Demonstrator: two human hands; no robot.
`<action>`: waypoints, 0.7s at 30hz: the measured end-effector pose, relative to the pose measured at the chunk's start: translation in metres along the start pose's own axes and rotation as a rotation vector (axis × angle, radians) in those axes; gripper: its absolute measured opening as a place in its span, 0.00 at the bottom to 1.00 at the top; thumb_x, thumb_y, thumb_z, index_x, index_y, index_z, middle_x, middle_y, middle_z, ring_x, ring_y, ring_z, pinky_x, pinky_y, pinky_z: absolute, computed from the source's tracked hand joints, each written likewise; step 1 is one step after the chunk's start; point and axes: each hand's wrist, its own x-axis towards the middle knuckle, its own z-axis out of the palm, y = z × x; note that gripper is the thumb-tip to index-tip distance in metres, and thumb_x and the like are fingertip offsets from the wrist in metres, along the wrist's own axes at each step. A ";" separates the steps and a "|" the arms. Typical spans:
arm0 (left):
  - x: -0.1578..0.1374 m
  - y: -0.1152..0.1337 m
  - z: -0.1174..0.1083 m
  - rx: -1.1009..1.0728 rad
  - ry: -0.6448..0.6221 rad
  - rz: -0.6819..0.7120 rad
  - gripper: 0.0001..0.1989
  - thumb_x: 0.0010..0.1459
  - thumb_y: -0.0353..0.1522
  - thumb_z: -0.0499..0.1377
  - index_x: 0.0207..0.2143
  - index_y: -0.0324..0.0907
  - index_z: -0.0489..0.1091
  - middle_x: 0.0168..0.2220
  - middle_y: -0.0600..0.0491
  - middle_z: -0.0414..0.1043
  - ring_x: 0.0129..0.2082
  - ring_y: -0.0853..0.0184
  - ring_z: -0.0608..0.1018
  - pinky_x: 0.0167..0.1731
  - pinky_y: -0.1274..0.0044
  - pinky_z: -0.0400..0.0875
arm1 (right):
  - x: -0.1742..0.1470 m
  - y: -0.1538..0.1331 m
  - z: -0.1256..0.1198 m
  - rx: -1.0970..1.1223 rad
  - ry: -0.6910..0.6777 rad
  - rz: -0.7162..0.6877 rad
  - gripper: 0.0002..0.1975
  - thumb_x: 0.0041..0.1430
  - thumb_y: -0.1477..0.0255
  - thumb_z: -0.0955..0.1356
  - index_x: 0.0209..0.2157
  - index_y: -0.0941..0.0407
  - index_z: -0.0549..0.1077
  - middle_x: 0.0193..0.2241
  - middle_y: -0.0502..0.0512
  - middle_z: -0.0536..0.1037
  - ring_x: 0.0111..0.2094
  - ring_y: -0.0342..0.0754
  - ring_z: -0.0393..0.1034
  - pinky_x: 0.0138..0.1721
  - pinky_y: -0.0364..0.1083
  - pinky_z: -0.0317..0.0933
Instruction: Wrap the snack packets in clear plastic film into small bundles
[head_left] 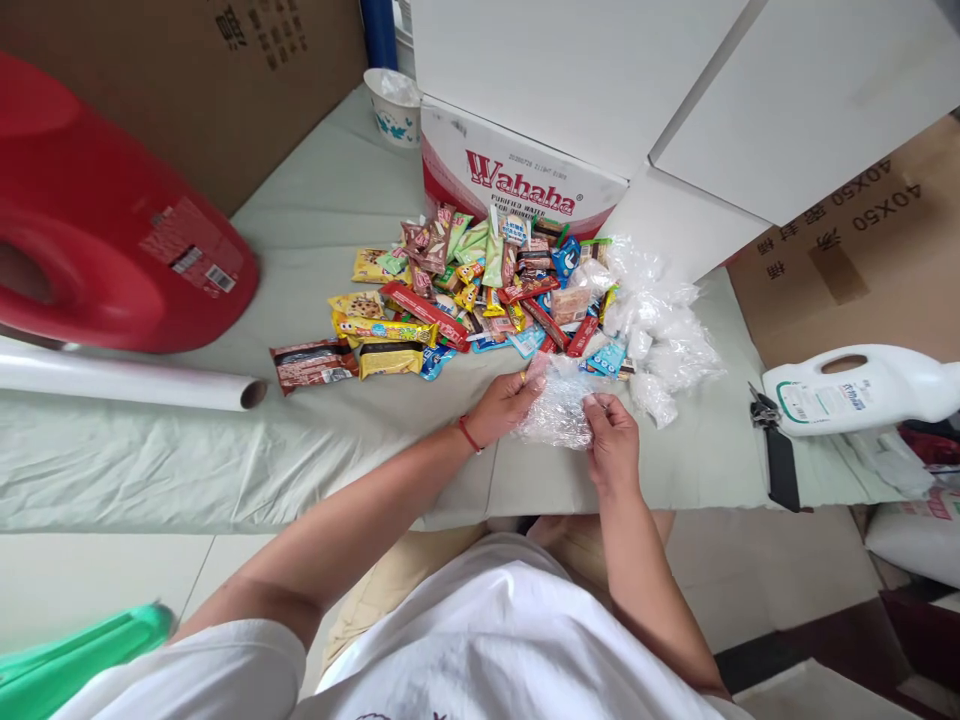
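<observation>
Both hands, the left hand (504, 404) and the right hand (613, 440), grip a crumpled clear plastic bag (556, 410) just before a heap of snack packets (480, 295) on the pale green cloth (315, 230).

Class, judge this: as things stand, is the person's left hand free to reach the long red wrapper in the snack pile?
Probably not at once: the left hand and right hand both grip a clear plastic bag. The red wrapper lies uncovered nearby.
</observation>
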 end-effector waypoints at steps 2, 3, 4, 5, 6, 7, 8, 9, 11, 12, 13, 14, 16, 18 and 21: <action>-0.002 0.000 0.001 0.197 0.126 0.101 0.21 0.64 0.50 0.57 0.30 0.43 0.68 0.25 0.57 0.63 0.26 0.69 0.65 0.29 0.76 0.64 | -0.002 0.002 0.000 0.051 -0.001 0.063 0.21 0.52 0.52 0.75 0.33 0.54 0.71 0.23 0.44 0.65 0.24 0.41 0.56 0.26 0.42 0.55; -0.004 0.001 0.002 0.323 0.229 0.181 0.17 0.62 0.48 0.60 0.34 0.43 0.70 0.30 0.55 0.67 0.30 0.67 0.68 0.34 0.75 0.68 | -0.004 0.002 0.000 0.055 -0.009 0.070 0.21 0.52 0.52 0.75 0.32 0.54 0.70 0.22 0.43 0.64 0.23 0.41 0.54 0.26 0.42 0.54; -0.006 0.002 0.003 0.437 0.329 0.266 0.15 0.60 0.45 0.62 0.38 0.43 0.72 0.35 0.52 0.70 0.35 0.64 0.71 0.40 0.72 0.70 | -0.007 0.002 -0.001 0.051 -0.021 0.062 0.21 0.53 0.52 0.75 0.32 0.54 0.70 0.22 0.43 0.64 0.23 0.41 0.54 0.26 0.42 0.54; -0.008 0.003 0.004 0.530 0.405 0.347 0.14 0.59 0.43 0.64 0.41 0.43 0.73 0.41 0.49 0.71 0.42 0.61 0.73 0.46 0.68 0.70 | -0.009 0.001 -0.002 0.044 -0.039 0.047 0.21 0.53 0.52 0.75 0.32 0.54 0.70 0.23 0.43 0.64 0.24 0.41 0.55 0.27 0.42 0.54; -0.010 0.004 0.005 0.603 0.443 0.415 0.13 0.59 0.42 0.65 0.42 0.44 0.74 0.45 0.46 0.71 0.47 0.58 0.73 0.51 0.65 0.68 | -0.012 0.000 -0.003 0.033 -0.063 0.029 0.21 0.52 0.52 0.75 0.32 0.54 0.71 0.23 0.44 0.65 0.25 0.41 0.55 0.28 0.42 0.55; -0.013 0.005 0.006 0.660 0.450 0.464 0.11 0.60 0.41 0.64 0.43 0.45 0.75 0.47 0.45 0.72 0.51 0.56 0.71 0.55 0.62 0.66 | -0.014 -0.001 -0.004 0.019 -0.093 0.014 0.21 0.52 0.52 0.76 0.32 0.54 0.71 0.24 0.44 0.66 0.25 0.42 0.56 0.29 0.42 0.55; -0.015 0.006 0.007 0.710 0.435 0.492 0.09 0.62 0.39 0.62 0.42 0.47 0.76 0.47 0.45 0.73 0.53 0.55 0.70 0.56 0.60 0.64 | -0.016 -0.002 -0.005 0.006 -0.134 0.007 0.21 0.51 0.51 0.76 0.33 0.54 0.72 0.24 0.45 0.67 0.25 0.42 0.57 0.29 0.42 0.55; -0.018 0.007 0.008 0.757 0.417 0.509 0.08 0.64 0.39 0.61 0.40 0.48 0.77 0.47 0.45 0.74 0.54 0.54 0.70 0.56 0.60 0.62 | -0.018 -0.004 -0.007 0.003 -0.178 0.003 0.22 0.52 0.50 0.75 0.35 0.53 0.73 0.25 0.45 0.68 0.26 0.43 0.58 0.29 0.42 0.56; -0.022 0.009 0.011 0.836 0.386 0.537 0.09 0.66 0.39 0.59 0.39 0.49 0.79 0.46 0.45 0.75 0.53 0.54 0.70 0.54 0.60 0.61 | -0.019 -0.007 -0.008 0.033 -0.242 -0.010 0.24 0.56 0.46 0.72 0.39 0.53 0.74 0.26 0.47 0.70 0.27 0.44 0.60 0.30 0.43 0.57; -0.024 0.010 0.013 0.847 0.370 0.545 0.09 0.67 0.39 0.59 0.38 0.49 0.79 0.47 0.46 0.76 0.52 0.55 0.70 0.54 0.60 0.61 | -0.019 -0.008 -0.009 0.048 -0.251 -0.020 0.24 0.58 0.45 0.70 0.38 0.54 0.75 0.26 0.47 0.70 0.27 0.44 0.60 0.30 0.43 0.57; -0.026 0.011 0.013 0.843 0.359 0.556 0.10 0.67 0.40 0.59 0.39 0.49 0.79 0.46 0.46 0.76 0.52 0.55 0.70 0.53 0.61 0.61 | -0.018 -0.009 -0.009 0.054 -0.240 -0.032 0.24 0.59 0.45 0.70 0.36 0.54 0.74 0.25 0.47 0.70 0.26 0.43 0.59 0.29 0.43 0.56; -0.028 0.013 0.013 0.827 0.363 0.565 0.10 0.67 0.40 0.59 0.39 0.49 0.79 0.46 0.46 0.76 0.51 0.56 0.71 0.53 0.61 0.61 | -0.016 -0.009 -0.010 0.053 -0.208 -0.043 0.23 0.59 0.46 0.71 0.33 0.54 0.74 0.24 0.46 0.68 0.25 0.43 0.58 0.28 0.43 0.55; -0.032 0.017 0.011 0.767 0.426 0.551 0.12 0.69 0.40 0.57 0.40 0.48 0.79 0.43 0.47 0.75 0.48 0.58 0.72 0.51 0.63 0.63 | -0.012 -0.010 -0.012 0.061 -0.124 -0.027 0.23 0.55 0.49 0.74 0.28 0.54 0.71 0.21 0.44 0.65 0.22 0.41 0.54 0.25 0.42 0.51; -0.036 0.021 0.006 0.669 0.549 0.471 0.14 0.71 0.40 0.54 0.40 0.46 0.77 0.39 0.48 0.74 0.44 0.60 0.73 0.49 0.66 0.66 | -0.009 -0.009 -0.016 0.116 -0.051 0.036 0.24 0.50 0.49 0.77 0.27 0.54 0.69 0.19 0.42 0.62 0.20 0.39 0.49 0.21 0.41 0.47; -0.046 0.024 -0.004 0.574 0.744 0.375 0.14 0.71 0.40 0.53 0.38 0.45 0.75 0.38 0.50 0.71 0.41 0.62 0.73 0.47 0.68 0.68 | -0.007 -0.010 -0.023 0.196 0.001 0.116 0.26 0.48 0.48 0.78 0.27 0.53 0.67 0.18 0.40 0.58 0.17 0.37 0.46 0.18 0.40 0.43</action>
